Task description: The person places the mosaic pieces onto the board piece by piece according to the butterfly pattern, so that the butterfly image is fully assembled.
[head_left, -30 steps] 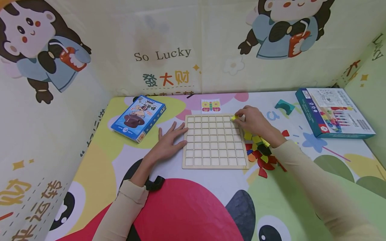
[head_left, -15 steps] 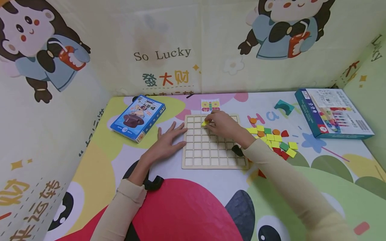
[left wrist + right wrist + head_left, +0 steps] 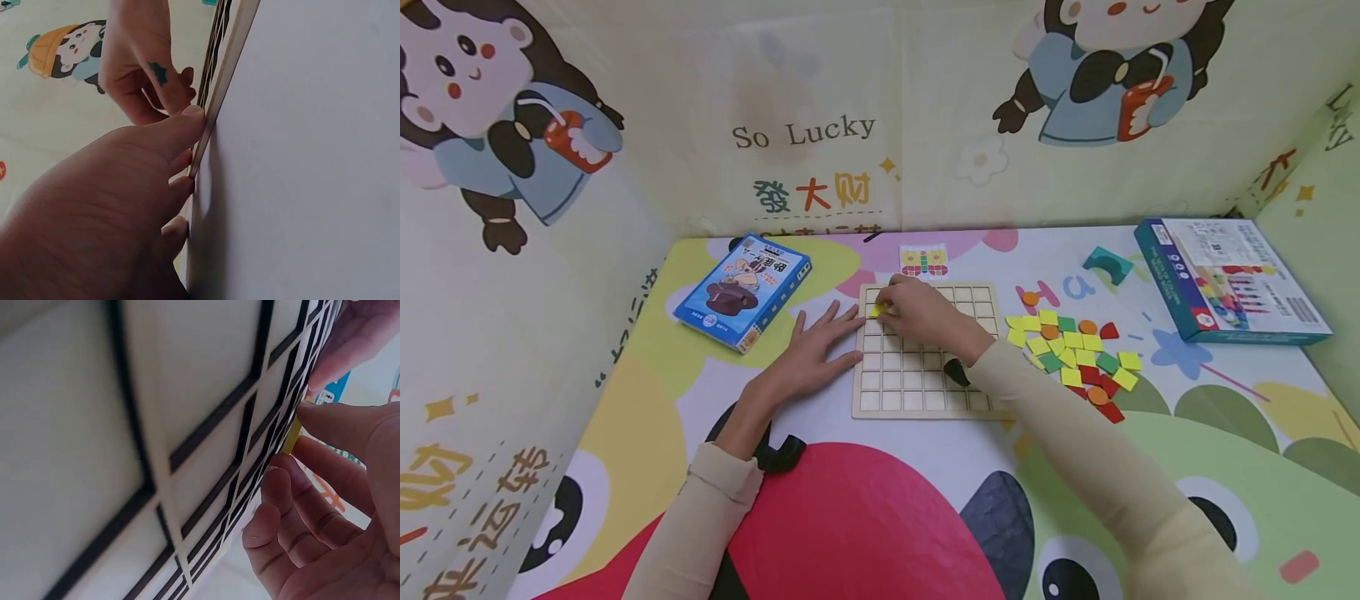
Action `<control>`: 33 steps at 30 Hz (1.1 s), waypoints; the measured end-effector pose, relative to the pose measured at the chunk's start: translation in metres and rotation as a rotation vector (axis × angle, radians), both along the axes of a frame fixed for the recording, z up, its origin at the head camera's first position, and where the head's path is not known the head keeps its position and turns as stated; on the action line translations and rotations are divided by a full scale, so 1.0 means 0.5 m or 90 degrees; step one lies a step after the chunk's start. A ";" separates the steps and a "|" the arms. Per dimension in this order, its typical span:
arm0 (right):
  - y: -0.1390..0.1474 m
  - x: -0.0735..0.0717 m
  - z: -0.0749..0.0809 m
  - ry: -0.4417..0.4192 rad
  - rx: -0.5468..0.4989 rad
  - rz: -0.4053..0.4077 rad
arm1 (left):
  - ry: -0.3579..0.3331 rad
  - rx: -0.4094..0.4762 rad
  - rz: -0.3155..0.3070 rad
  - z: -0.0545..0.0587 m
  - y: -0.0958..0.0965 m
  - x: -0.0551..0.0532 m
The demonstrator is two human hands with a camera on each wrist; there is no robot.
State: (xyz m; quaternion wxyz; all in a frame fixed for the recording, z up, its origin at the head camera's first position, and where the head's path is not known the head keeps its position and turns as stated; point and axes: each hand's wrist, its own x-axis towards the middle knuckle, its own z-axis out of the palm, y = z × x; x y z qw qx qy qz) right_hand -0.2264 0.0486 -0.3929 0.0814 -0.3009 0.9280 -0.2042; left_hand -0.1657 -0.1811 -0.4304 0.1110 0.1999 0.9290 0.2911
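A wooden grid board (image 3: 895, 404) with square cells lies on the table. My right hand (image 3: 921, 312) is over its upper left part, pinching a yellow square tile (image 3: 877, 311) between thumb and fingers. In the right wrist view the yellow tile (image 3: 292, 436) stands on edge, close against the grid. My left hand (image 3: 812, 358) rests beside the board with fingers spread and straight, fingertips touching its left edge. The left wrist view shows the left thumb (image 3: 181, 128) against the board's side (image 3: 228, 69), with the right hand (image 3: 140, 69) just beyond.
Loose yellow, green, red and orange pieces (image 3: 1084, 358) lie right of the board. A small butterfly pattern card (image 3: 923, 262) lies behind it. A blue box (image 3: 743, 293) stands at left, a teal-edged box (image 3: 1236, 279) at right, near a teal arch block (image 3: 1107, 267).
My right hand has carried the yellow tile leftward across the board, from its upper right corner to the upper left. My left hand has stayed at the left edge.
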 end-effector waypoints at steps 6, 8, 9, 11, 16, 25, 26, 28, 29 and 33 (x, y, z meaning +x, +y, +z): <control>-0.014 -0.006 -0.003 -0.002 0.012 -0.003 | 0.010 -0.007 -0.004 -0.008 -0.004 -0.002; -0.016 -0.009 -0.004 -0.002 0.016 -0.002 | 0.010 -0.005 -0.003 -0.010 -0.005 -0.003; -0.017 -0.011 -0.005 -0.001 0.018 -0.002 | 0.011 -0.004 -0.003 -0.011 -0.005 -0.003; -0.017 -0.014 -0.006 -0.003 0.019 0.000 | 0.013 -0.004 -0.003 -0.012 -0.006 -0.004; -0.016 -0.018 -0.008 -0.016 0.009 -0.001 | 0.013 -0.004 -0.002 -0.013 -0.006 -0.004; -0.010 -0.022 -0.011 -0.013 -0.013 0.014 | 0.012 -0.004 -0.005 -0.013 -0.006 -0.004; -0.010 -0.022 -0.010 -0.013 -0.015 0.015 | 0.012 -0.004 -0.005 -0.013 -0.006 -0.003; -0.010 -0.021 -0.009 -0.013 -0.019 0.016 | 0.013 -0.002 -0.006 -0.011 -0.006 -0.002; -0.010 -0.021 -0.009 -0.014 -0.020 0.016 | 0.013 -0.001 -0.006 -0.011 -0.006 -0.002; -0.009 -0.020 -0.009 -0.014 -0.015 0.015 | 0.013 0.000 -0.007 -0.010 -0.005 -0.002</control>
